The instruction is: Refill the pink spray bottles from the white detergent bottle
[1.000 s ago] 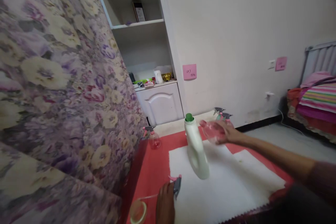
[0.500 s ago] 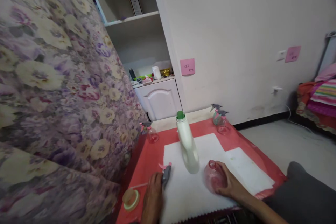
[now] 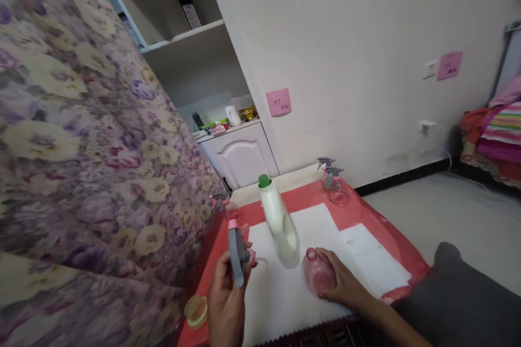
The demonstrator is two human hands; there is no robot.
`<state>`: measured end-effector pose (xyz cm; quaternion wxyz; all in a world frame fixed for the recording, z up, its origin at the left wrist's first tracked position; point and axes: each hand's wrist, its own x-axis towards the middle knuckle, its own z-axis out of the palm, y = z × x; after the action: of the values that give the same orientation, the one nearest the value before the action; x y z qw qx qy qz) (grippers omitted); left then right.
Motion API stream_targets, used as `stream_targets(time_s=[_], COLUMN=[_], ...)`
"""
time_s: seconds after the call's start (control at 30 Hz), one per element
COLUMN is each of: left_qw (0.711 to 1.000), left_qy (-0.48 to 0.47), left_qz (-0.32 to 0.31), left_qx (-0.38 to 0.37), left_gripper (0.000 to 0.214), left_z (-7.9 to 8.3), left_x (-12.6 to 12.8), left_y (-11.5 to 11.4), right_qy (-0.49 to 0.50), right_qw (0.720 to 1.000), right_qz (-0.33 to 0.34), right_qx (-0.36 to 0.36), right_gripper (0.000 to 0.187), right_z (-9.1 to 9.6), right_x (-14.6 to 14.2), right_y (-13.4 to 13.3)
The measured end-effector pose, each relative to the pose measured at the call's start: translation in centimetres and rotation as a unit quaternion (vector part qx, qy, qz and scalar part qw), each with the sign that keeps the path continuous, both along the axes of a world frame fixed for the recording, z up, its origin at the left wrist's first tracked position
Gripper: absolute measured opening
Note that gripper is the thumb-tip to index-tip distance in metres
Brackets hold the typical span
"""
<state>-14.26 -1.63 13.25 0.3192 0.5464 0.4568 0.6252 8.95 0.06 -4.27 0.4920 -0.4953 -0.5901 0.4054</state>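
Left of lower centre, the left hand (image 3: 226, 298) has lifted and turned the grey-and-pink plastic trigger head (image 3: 235, 255); right of lower centre, the right hand (image 3: 341, 283) grips the round, translucent pink bottle (image 3: 317, 277), leaving both parts held, apart.

The hands (image 3: 340, 283) are bare, the leg clothing (image 3: 468, 287) dark grey

jug (image 3: 273, 211) on mat (image 3: 277, 303) | btl (image 3: 316, 276) R of jug | spray btl (image 3: 233, 211) bhd, L of jug
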Motion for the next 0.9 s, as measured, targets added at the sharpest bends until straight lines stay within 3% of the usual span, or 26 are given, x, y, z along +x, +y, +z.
stream_targets(time_s=[0.1,0.2,0.37,0.63,0.9], left_qw=[0.997,0.996,0.996,0.996,0.984], left_qy=[-0.071,-0.090,-0.084,0.008,0.056], left_qz=[0.023,-0.001,-0.026,-0.077,-0.157], left_qx=[0.009,0.019,-0.011,-0.035,-0.066], left_gripper=[0.037,0.035,0.035,0.037,0.029], left_z=[1.3,1.2,-0.6,-2.9,-6.1], left_x=[2.9,4.8,6.5,7.6,8.9], left_y=[-0.2,-0.1,0.1,1.3,2.5], right_qy=[0.000,-0.004,-0.002,0.024,0.034], right_qw=[1.000,1.000,1.000,0.999,0.999], right_qz=[-0.009,-0.001,0.010,0.024,0.033], right_qx=[0.009,0.007,0.007,0.027,0.027], right_gripper=[0.080,0.083,0.089,0.092,0.090], right_z=[0.2,0.0,-0.7,-1.4,-0.3], right_x=[-0.1,0.0,0.1,0.2,0.1], right_y=[0.0,0.2,0.5,0.8,0.6])
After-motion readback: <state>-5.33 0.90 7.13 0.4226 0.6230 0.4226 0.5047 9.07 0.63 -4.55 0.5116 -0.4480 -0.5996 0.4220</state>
